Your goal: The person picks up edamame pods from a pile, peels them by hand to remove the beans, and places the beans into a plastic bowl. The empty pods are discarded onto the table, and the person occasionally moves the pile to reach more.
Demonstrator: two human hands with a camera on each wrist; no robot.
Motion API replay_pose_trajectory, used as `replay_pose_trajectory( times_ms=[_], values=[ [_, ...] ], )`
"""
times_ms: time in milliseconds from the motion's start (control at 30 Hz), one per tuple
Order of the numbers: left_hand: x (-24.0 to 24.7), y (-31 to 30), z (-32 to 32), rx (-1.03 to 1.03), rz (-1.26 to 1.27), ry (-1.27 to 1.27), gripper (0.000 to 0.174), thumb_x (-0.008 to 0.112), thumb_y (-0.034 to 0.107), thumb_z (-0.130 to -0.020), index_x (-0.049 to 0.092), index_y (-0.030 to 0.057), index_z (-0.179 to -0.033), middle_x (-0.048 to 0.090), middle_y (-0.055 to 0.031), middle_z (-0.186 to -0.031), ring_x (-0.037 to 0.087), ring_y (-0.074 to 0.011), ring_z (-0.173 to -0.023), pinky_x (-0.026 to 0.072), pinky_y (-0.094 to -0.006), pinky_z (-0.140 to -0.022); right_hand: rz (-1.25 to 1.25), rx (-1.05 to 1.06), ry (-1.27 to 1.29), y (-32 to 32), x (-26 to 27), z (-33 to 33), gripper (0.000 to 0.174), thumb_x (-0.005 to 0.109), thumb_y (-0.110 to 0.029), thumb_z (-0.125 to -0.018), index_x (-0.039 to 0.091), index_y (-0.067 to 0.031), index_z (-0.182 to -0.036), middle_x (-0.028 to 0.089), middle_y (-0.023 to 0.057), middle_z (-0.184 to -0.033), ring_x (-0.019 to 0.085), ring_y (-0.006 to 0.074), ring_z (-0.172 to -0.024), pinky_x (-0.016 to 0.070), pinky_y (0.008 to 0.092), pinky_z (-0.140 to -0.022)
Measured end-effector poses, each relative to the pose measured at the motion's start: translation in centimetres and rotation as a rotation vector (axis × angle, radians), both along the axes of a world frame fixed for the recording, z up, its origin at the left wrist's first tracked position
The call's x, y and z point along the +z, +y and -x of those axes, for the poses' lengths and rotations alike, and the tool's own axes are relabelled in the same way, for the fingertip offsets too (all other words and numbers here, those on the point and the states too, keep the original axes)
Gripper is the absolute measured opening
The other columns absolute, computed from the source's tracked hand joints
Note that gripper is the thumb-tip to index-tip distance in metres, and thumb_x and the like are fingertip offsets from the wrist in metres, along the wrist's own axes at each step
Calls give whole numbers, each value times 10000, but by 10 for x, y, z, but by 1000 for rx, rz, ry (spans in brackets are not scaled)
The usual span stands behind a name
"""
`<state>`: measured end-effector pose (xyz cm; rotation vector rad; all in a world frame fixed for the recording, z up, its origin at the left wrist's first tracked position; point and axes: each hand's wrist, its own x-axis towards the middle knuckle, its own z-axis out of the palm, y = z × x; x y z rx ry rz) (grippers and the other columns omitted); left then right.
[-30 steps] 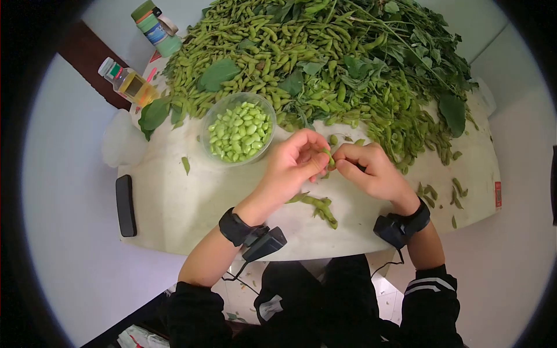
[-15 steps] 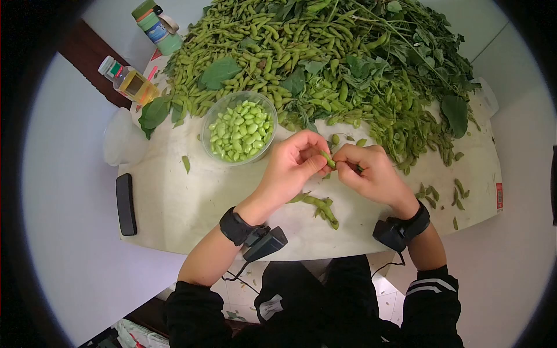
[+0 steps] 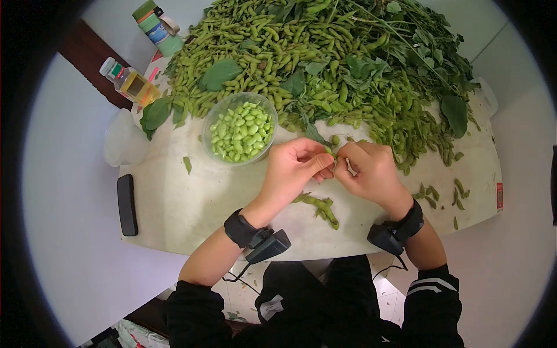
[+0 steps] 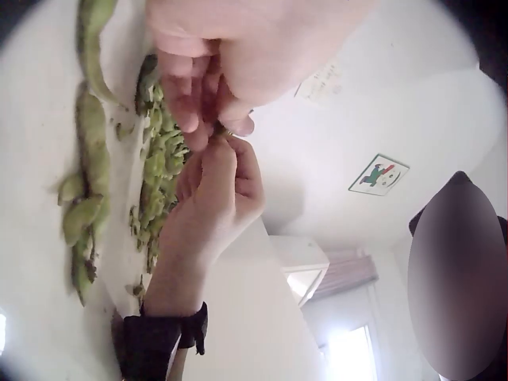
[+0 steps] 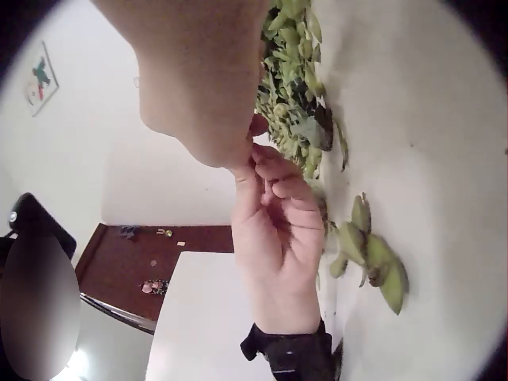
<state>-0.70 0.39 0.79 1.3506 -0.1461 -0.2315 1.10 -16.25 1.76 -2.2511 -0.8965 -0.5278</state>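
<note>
Between the two hands, in front of the big pile, is a green soybean pod [image 3: 329, 151], mostly covered by fingers. My left hand [image 3: 295, 174] pinches it between thumb and fingers. From the other side my right hand [image 3: 372, 175] grips its near end with thumb and curled index finger. In the left wrist view the fingertips of both hands meet around the pod. A clear round tub [image 3: 207, 145] of shelled green beans [image 3: 241, 132] stands left of the left hand. Below the hands a few pods [image 3: 322, 209] lie on the table [image 3: 284, 235].
A large heap of pods [image 3: 249, 64] with leafy stems [image 3: 418, 58] fills the table's back. Leftward stand a bottle of yellow liquid [image 3: 136, 87], a green bottle [image 3: 158, 32], a translucent container [image 3: 125, 139] and a black phone [image 3: 127, 205]. Loose pods [image 3: 430, 194] lie at the right.
Both hands have come slightly lower and closer together. The right hand's fingers have turned in over the pod, and less of it shows than before.
</note>
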Motion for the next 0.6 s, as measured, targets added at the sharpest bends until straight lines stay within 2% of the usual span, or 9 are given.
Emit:
replay_pose_trajectory(
  times_ms=[367,467,533,567,600],
  values=[
    [-7,-3,0,-16,-57,-12,132,544,14,-776,524,-66,-879,594,-62,-752,565,-79,-637,446,-191,-541,68,20,-140,2,-2,1,130,597,-100,-601,472,-67,-602,473,72,-494,488,244,-418,381,336,-376],
    [-5,-1,0,-51,-82,-17,135,534,10,-778,522,-68,-888,593,-70,-750,574,-92,-643,453,-197,-551,16,23,-4,1,0,5,99,575,-79,-610,480,-49,-607,500,88,-510,484,242,-415,372,322,-380],
    [0,-1,-1,-77,-84,-9,133,526,9,-783,522,-68,-891,594,-76,-752,586,-105,-654,461,-203,-558,-160,35,349,0,1,7,68,543,-67,-656,498,-23,-629,503,85,-513,454,178,-395,344,283,-386],
    [4,0,0,-97,-31,42,123,517,10,-788,524,-66,-885,596,-83,-754,598,-124,-667,472,-212,-565,-160,35,348,0,0,7,68,543,-67,-656,498,-23,-629,503,85,-513,454,178,-395,344,283,-386],
    [6,0,0,-117,22,93,114,509,11,-794,526,-64,-878,598,-90,-756,610,-143,-680,483,-221,-573,-295,65,519,0,-2,5,69,528,-67,-679,504,-15,-641,486,73,-500,426,144,-395,328,266,-391]
  ],
)
